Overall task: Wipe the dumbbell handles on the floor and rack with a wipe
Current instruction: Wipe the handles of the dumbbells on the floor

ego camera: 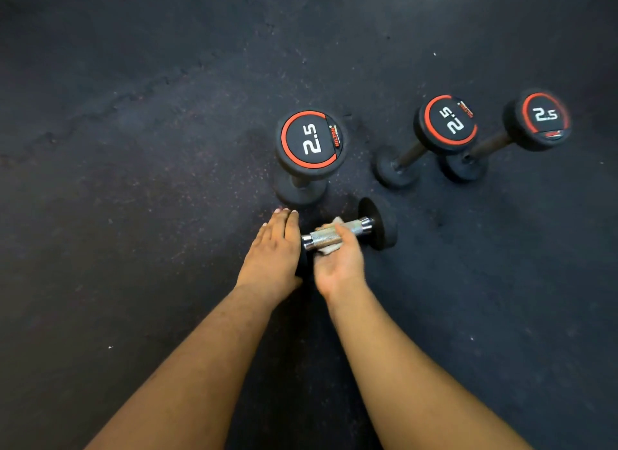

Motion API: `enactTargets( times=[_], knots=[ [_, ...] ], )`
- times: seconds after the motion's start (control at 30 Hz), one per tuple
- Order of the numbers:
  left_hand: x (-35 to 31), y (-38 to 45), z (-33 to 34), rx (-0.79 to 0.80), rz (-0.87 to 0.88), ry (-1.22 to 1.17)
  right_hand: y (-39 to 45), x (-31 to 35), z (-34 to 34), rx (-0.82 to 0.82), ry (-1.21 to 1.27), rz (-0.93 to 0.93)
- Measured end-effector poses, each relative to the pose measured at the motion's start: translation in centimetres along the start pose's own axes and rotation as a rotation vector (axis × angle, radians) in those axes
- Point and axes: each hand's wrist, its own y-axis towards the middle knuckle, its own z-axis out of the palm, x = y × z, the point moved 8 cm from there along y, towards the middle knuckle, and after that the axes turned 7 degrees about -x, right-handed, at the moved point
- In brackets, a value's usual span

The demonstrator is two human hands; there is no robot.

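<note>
Two bare forearms reach forward over the dark floor (133, 215). The right hand (337, 265) curls its fingers and thumb round the handle (337, 232) of a dumbbell (378, 223) lying on its side, with a pale wipe (329, 245) bunched between palm and metal; a corner of the wipe pokes out beyond the fingers. The hand is blurred, so how tightly it clasps is hard to judge. The knurled chrome handle shows on both sides of that grip, running up and right to the far black head.

Just left of the grip, the left hand (274, 248) lies flat with straight fingers against the dumbbell's near head, which it almost wholly hides; only a dark edge shows between the two hands.

Directly beyond the left fingertips, a second dumbbell (309, 141) stands on end, its top face marked 2.5 in a red ring, close to the lying one but seemingly not touching it. Farther off, up and right of the grip, two more 2.5 dumbbells (446, 125) (536, 118) stand on end side by side, their lower heads close together or touching.
</note>
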Motion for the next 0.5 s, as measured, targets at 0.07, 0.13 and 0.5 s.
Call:
enactTargets(
  times=[0.07,0.13,0.5],
  knots=[
    [0.0,-0.1,0.0,0.002,-0.005,0.004,-0.2,0.1,0.2,0.038,0.016,0.043],
    [-0.1,-0.2,0.1,0.008,-0.004,0.006,1.2,2.2,0.4,-0.017,0.165,0.020],
    [-0.1,-0.1,-0.1,0.014,-0.015,-0.017,1.0,1.1,0.0,0.065,0.013,-0.027]
  ],
)
